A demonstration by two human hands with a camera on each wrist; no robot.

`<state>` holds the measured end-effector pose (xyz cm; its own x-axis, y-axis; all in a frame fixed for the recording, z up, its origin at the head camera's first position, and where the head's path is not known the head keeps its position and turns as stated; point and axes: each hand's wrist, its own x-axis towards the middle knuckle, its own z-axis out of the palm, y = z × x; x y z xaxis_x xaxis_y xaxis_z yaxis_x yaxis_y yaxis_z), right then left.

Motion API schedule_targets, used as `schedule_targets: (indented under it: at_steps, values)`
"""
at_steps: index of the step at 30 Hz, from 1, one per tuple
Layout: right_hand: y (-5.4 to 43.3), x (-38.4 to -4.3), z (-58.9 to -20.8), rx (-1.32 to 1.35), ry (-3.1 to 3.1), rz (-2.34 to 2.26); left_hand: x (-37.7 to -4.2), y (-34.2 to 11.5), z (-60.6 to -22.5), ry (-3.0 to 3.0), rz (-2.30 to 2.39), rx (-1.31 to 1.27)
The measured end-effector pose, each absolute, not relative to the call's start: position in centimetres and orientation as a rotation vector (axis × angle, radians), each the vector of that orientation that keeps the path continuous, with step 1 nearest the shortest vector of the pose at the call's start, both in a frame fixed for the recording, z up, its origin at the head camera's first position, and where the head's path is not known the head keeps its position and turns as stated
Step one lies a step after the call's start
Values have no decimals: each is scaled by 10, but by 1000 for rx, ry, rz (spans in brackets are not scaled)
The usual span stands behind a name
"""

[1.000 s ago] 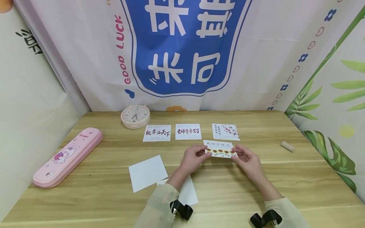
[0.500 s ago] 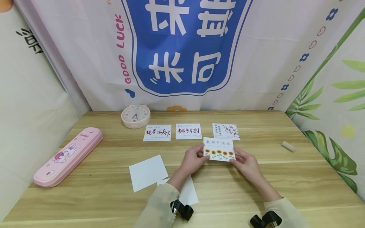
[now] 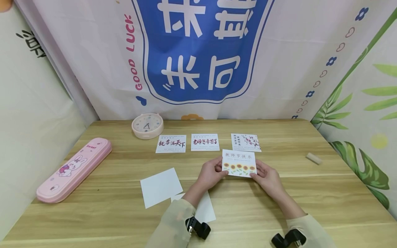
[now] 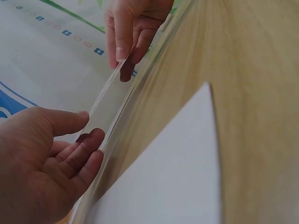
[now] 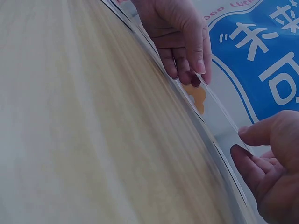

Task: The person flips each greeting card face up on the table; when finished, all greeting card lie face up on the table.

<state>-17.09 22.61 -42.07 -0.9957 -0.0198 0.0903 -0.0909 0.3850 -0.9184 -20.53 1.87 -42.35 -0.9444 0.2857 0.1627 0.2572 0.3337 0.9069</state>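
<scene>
Between both hands is a sunflower greeting card (image 3: 238,163), its printed face toward the head camera. My left hand (image 3: 211,174) pinches its left edge, thumb in front and fingers behind. At the opposite edge, my right hand (image 3: 269,178) grips the lower corner the same way. Both wrist views show the card edge-on, a thin white strip (image 4: 103,95) held above the table. Beyond it lie a plum-blossom card (image 3: 246,142), a card with red writing (image 3: 204,142) and another red-lettered card (image 3: 171,144) in a row.
Two blank white cards lie near my left forearm: one white card (image 3: 161,187) in full view, another white card (image 3: 205,208) partly under the sleeve. A pink pencil case (image 3: 74,170) and a round clock (image 3: 147,126) stand left. An eraser-like block (image 3: 314,158) lies right.
The sunflower card has tilted up from a flatter angle, so more of its face shows. Both hands keep their hold and have barely shifted.
</scene>
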Motion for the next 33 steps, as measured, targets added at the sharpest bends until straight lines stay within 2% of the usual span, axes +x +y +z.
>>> schedule_targets:
  at_steps: [7, 12, 21, 33]
  values:
    - [226, -170, -410, -15, -2468, 1934, -202, 20, -416, 2483, 1723, 482]
    - [229, -167, -401, -1, -2440, 2008, -199, 22, -409, 2432, 1752, 476]
    - [240, -152, -384, 170, -2552, 1828, -190, 31, -392, 2385, 1822, 513]
    - [265, -134, -387, 180, -2618, 1690, -181, 48, -397, 2365, 1716, 624]
